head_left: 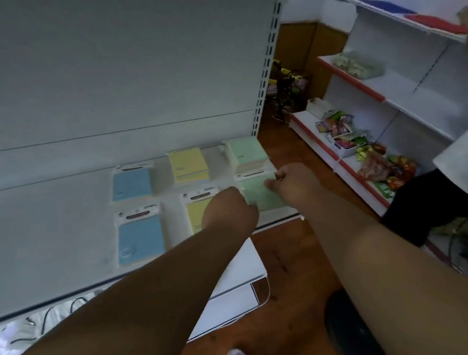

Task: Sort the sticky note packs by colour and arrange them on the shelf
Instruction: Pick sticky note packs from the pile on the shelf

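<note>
One head view is given, aimed forward and down. The shelf [65, 230] is seen closely, from above.

Both arms outstretched, left hand [229, 208] curled, right hand [288, 183] curled

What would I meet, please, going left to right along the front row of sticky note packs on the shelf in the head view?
Front blue pack → front yellow pack, partly under the left hand → front green pack, with the right hand at its right edge.
</note>
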Demonstrator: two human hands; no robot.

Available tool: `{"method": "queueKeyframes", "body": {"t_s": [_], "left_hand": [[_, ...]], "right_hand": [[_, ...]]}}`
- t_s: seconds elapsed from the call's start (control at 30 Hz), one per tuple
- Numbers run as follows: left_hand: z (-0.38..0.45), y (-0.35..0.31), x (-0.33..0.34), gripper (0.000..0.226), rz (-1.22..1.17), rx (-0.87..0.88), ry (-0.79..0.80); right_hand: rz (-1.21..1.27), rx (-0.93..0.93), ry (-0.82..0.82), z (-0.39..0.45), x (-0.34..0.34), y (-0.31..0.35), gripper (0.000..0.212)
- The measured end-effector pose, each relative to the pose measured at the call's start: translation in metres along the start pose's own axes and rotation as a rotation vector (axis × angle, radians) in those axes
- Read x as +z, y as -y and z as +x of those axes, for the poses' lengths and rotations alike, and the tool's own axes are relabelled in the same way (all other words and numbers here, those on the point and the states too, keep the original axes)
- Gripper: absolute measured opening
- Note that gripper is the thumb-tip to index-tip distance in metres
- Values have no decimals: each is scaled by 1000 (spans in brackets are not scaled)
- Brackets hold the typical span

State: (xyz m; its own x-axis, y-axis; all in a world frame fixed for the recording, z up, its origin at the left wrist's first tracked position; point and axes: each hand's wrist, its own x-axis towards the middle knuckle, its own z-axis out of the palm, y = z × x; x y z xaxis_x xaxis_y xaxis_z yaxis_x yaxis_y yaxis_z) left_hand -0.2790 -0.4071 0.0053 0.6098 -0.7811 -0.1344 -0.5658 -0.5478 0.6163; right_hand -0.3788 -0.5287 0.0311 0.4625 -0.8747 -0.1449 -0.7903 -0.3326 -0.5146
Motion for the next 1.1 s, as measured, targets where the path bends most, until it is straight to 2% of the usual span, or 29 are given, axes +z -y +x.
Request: {"method": "queueKeyframes", "body": {"t_s": [0.1, 0.17, 0.27, 0.33, 0.43, 0.57, 0.7, 0.83, 1.1], "left_hand": [[16, -19, 19, 21, 124, -21, 35], [20, -21, 26, 24, 198, -29, 34], [21, -19, 29, 24, 218, -9, -7], [18, -15, 26, 26, 202, 10, -37], [4, -3, 20, 27, 137, 41, -78], [-15, 38, -12, 18, 77, 12, -137], [-30, 98, -72, 12, 43, -86, -239], [-53, 183, -139, 10, 35, -194, -357], [-97, 359, -275, 10, 119, -352, -490]], "right_hand": [[-131, -7, 40, 18, -2, -12, 34], [-228, -12, 81, 24, 6, -14, 29], [-294, -29, -86, 20, 16, -12, 20], [-273, -57, -178, 13, 20, -8, 13], [-216, -173, -177, 1, 31, -3, 21], [-123, -268, -207, -13, 48, 29, 18], [-10, -423, -63, -32, 86, 102, 17], [112, -536, 35, -64, 153, 200, 16], [268, -595, 234, -140, 293, 390, 13]]}}
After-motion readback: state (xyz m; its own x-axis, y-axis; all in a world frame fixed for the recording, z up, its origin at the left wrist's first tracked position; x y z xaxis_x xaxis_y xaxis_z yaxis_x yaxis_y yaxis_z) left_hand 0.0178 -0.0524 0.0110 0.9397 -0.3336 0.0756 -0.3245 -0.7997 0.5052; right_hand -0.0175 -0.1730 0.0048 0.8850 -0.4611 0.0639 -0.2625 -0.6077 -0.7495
